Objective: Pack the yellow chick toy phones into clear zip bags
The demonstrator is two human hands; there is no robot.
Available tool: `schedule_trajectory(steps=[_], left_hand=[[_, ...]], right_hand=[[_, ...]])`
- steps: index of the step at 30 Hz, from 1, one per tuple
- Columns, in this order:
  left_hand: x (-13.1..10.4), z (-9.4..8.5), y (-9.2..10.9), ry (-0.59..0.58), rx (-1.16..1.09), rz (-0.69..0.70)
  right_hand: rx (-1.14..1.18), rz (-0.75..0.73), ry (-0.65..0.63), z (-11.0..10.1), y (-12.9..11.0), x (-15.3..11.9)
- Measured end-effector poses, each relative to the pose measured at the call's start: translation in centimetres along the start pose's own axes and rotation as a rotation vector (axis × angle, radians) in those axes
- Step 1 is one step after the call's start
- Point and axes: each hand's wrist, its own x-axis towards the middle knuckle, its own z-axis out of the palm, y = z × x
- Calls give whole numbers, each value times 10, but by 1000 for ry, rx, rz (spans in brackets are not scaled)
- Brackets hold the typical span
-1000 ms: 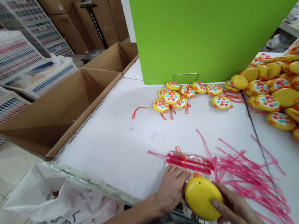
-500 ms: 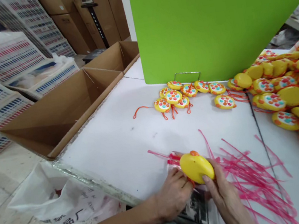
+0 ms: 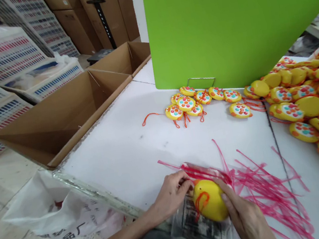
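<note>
A yellow oval toy [image 3: 215, 204] with orange nubs rests in my right hand [image 3: 249, 214], fingers curled round its right side. From the toy hangs a looped orange cord [image 3: 202, 200]. At the toy's left edge, my left hand [image 3: 172, 193] has thumb and forefinger pinched together; what lies between them is too small to make out. Under both hands a clear plastic bag [image 3: 185, 229] with dark print and a pink band along its top lies over the table's front edge and my lap. Loose pink ribbons [image 3: 268, 183] lie beside my right hand.
Several similar toys [image 3: 186, 103] sit farther back, before a green board [image 3: 223, 23]. A large heap of them [image 3: 313, 106] fills the right side. Open cardboard boxes [image 3: 64, 119] adjoin the table's left edge. A white bag [image 3: 55, 210] stands on the floor; stacked crates [image 3: 8, 55] rise behind.
The toy has turned and come lower, so its orange cord now shows. My left hand has moved up and left, from below the toy to its left edge. More of the plastic bag is visible.
</note>
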Motion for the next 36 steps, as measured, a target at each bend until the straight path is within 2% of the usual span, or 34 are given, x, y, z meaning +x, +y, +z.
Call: schedule_trajectory(steps=[4,6,8,10,13,17,23,26,28,33,36], left_hand=[[5,5,1,-24,-197,-56],[6,5,1,-56,-272,-102],[5,3,0,-85,-288,-119],[4,1,0,-104,-244,-107],[3,0,0,-119,-166,-56],[2,1,3,-142,-99,28],[-3,5,7,-84,179,121],[-5,5,8,-85,257,167],[-6,3,8,-97,272,167],[-5,-3,6,-60,227,53],[0,-1,7,-72,182,61]], right_hand=[[-205,-122,-160,-4,-11,6],[-281,-124,-111,-4,-15,10],[-270,-124,15,-2,-18,16],[-212,-130,133,2,-23,22],[-151,-116,197,10,-33,33],[-172,-87,191,18,-43,43],[-146,-132,115,11,-48,51],[-121,-170,100,7,-45,51],[-84,-156,137,2,-36,48],[-12,71,385,-19,-9,29],[27,-25,324,-20,-16,25]])
